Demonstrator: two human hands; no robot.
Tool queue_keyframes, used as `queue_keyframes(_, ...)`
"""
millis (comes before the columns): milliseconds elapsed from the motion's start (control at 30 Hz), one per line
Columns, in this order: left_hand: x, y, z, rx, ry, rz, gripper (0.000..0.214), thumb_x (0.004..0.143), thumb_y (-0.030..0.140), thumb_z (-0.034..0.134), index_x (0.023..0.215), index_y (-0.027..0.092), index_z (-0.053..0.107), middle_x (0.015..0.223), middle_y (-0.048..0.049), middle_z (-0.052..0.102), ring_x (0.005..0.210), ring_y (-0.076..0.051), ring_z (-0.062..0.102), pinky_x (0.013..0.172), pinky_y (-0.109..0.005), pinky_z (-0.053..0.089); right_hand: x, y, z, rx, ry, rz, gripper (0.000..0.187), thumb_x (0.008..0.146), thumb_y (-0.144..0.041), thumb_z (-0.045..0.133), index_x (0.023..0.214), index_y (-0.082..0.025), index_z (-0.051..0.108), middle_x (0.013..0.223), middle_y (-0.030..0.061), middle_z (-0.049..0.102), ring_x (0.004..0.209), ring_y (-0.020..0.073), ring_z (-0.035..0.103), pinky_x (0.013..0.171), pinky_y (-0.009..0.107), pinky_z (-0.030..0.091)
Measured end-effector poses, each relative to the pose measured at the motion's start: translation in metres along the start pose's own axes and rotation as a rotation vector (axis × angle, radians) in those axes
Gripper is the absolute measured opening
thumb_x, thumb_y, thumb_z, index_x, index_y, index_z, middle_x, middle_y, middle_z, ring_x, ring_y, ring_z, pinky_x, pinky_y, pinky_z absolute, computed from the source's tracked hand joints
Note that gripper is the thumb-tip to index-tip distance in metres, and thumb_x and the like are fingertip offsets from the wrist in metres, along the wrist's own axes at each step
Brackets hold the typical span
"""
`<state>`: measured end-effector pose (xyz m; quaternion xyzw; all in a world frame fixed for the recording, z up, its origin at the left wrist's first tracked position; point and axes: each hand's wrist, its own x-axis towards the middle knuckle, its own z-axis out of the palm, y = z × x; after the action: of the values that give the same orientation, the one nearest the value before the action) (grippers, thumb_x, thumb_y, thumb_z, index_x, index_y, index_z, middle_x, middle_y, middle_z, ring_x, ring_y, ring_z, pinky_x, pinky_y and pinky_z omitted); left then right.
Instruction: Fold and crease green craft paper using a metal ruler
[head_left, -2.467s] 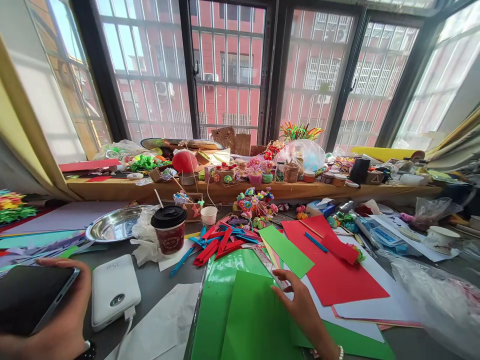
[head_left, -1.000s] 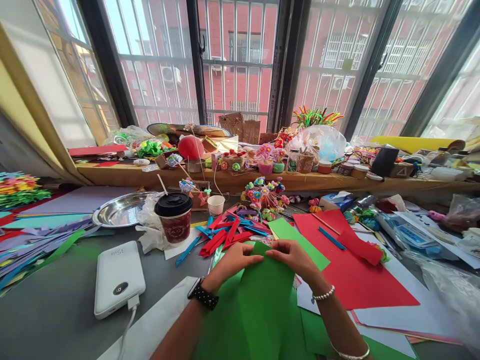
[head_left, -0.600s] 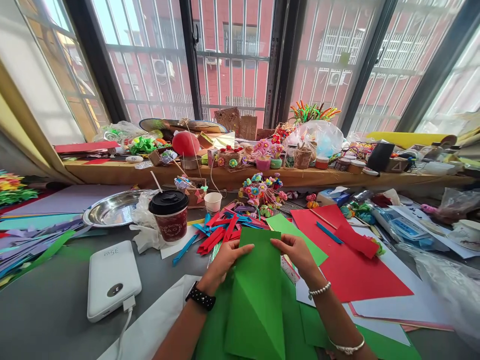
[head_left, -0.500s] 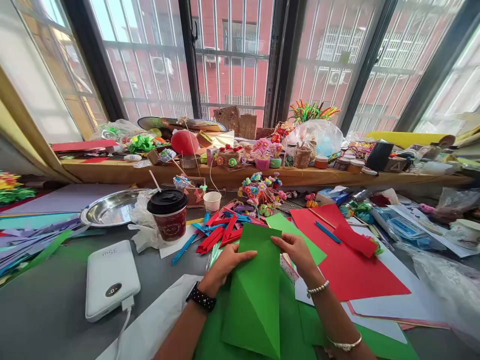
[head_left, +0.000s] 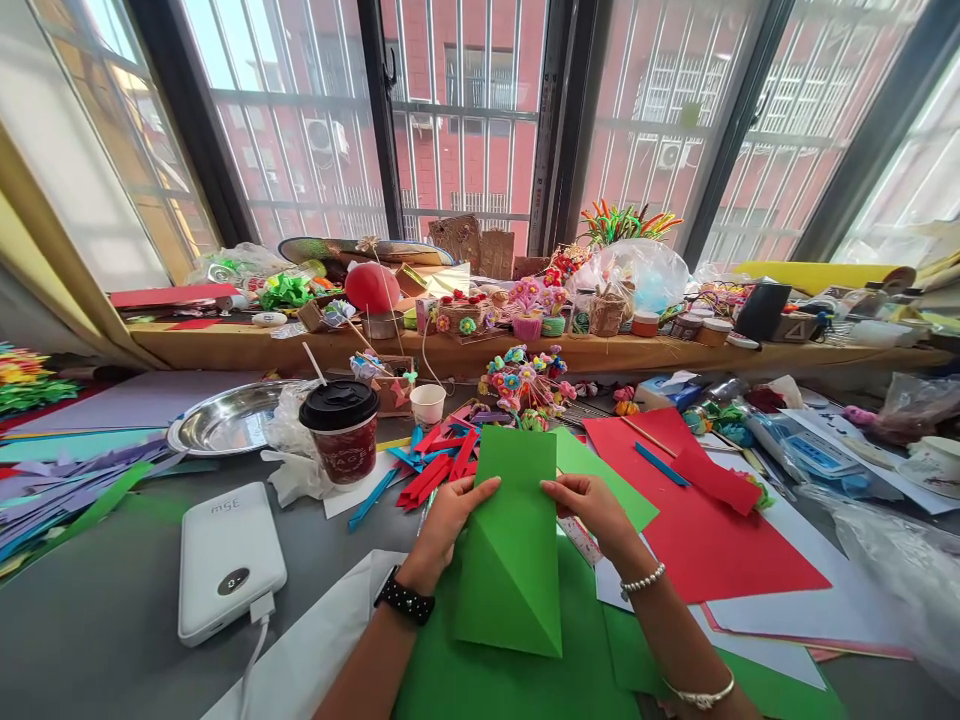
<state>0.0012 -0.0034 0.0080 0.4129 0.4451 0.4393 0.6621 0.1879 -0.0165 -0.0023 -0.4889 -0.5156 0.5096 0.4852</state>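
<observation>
A sheet of green paper, marked with slanting crease lines, is held up in front of me between both hands. My left hand pinches its left edge, thumb lying on the front face. My right hand pinches the right edge at about the same height, with thumb and bent fingers together. The fingers behind the paper are hidden. Beneath it, a larger green sheet lies on the grey table.
To the left are a white power bank with a cable, a lidded cup with a straw, and a metal plate. Red and blue paper strips lie ahead. Red paper covers white sheets at right. Craft items crowd the windowsill.
The green paper has risen slightly and turned more upright, its lower edge now showing. My right hand has slid a little down its right edge; my left thumb has moved up slightly.
</observation>
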Motion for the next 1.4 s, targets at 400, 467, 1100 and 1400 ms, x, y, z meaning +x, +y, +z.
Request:
queue_keyframes(400,0.008,-0.003,-0.005,-0.061,0.106,0.068,0.031,0.053,0.036,0.073,0.074,0.015,0.064,0.066,-0.001,0.065,0.057,-0.01,0.057,0.053,-0.019,0.043,-0.006,-0.009,0.0,0.043,-0.129,0.04,0.038,0.06,-0.042,0.067,0.046,-0.015,0.044,0.05,-0.0067,0.032,0.049,0.0062,0.031,0.048,0.021,0.029)
queue_keyframes(467,0.008,-0.004,-0.005,-0.044,0.104,0.071,0.029,0.054,0.034,0.072,0.073,0.015,0.063,0.068,-0.0016,0.065,0.058,-0.01,0.058,0.053,-0.019,0.043,-0.005,-0.007,0.0,0.046,-0.102,0.038,0.038,0.06,-0.043,0.067,0.046,-0.016,0.043,0.049,-0.0071,0.031,0.049,0.0061,0.03,0.047,0.021,0.028)
queue_keyframes(1100,-0.025,0.024,0.039,0.213,-0.157,0.135,0.079,0.068,0.045,0.06,0.131,0.016,0.023,0.127,-0.0166,0.042,0.112,-0.026,0.045,0.086,-0.033,0.041,-0.024,-0.029,0.017,-0.135,-0.029,-0.251,0.029,0.056,-0.037,0.071,0.054,-0.018,0.049,0.055,-0.004,0.045,0.056,0.0114,0.04,0.054,0.024,0.034)
queue_keyframes(1400,-0.035,0.037,0.045,0.036,-0.285,0.199,0.035,0.071,0.03,0.06,0.104,0.019,0.055,0.091,-0.0022,0.062,0.088,-0.019,0.057,0.066,-0.021,0.046,-0.027,-0.043,0.03,-0.347,-0.067,-0.496,0.028,0.063,-0.042,0.065,0.059,-0.021,0.047,0.057,-0.0036,0.044,0.058,0.0129,0.04,0.055,0.024,0.034)
